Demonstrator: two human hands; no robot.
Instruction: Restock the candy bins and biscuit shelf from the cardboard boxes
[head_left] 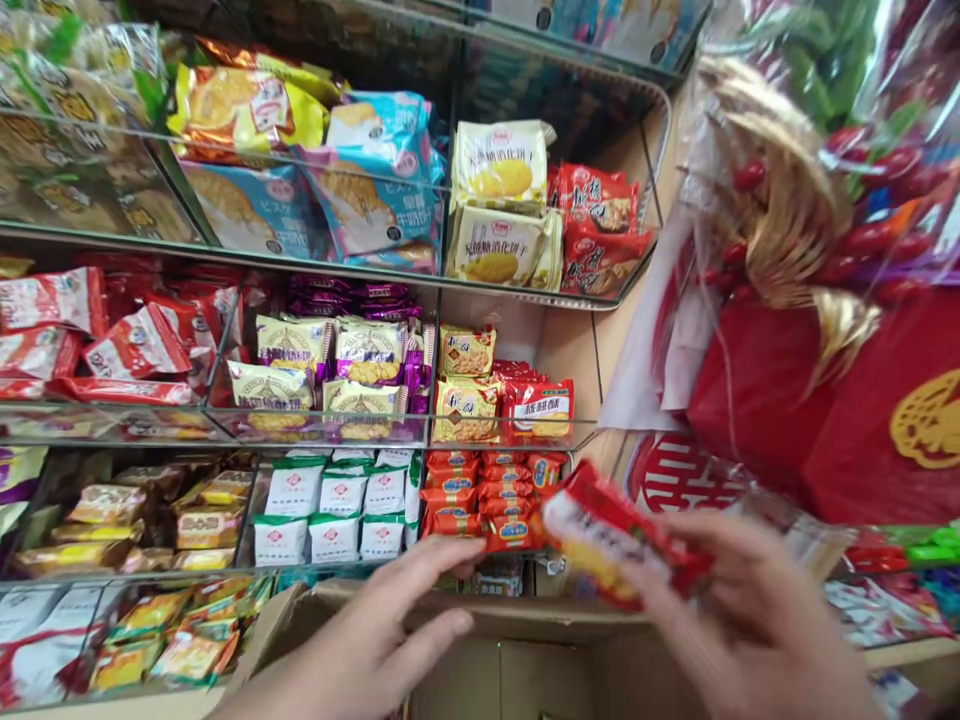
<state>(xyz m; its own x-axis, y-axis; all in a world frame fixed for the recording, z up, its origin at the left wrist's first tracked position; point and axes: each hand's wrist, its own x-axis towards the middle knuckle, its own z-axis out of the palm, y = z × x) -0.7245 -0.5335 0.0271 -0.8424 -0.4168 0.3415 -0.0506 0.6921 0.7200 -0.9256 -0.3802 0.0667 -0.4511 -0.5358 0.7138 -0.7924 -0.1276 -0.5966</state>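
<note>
My right hand (739, 600) pinches a red and white snack packet (615, 535) between thumb and fingers, above the right side of an open cardboard box (600, 615). The packet is tilted and slightly blurred. My left hand (405, 620) is over the box's left part, fingers apart and holding nothing. Its fingertips appear just in front of the stacked orange-red packets (450, 490); I cannot tell whether they touch. Similar red packets with a white label (538, 408) stand in the shelf compartment above, beside cream-yellow packets (465, 400).
Glass-divided shelves hold white and green packets (285, 490), purple and cream biscuit packets (371, 350), blue biscuit packets (375, 180) and red and white packets (142, 340). A red gift bag (780, 400) with gold decoration hangs at the right. Colourful sweets (885, 600) lie below it.
</note>
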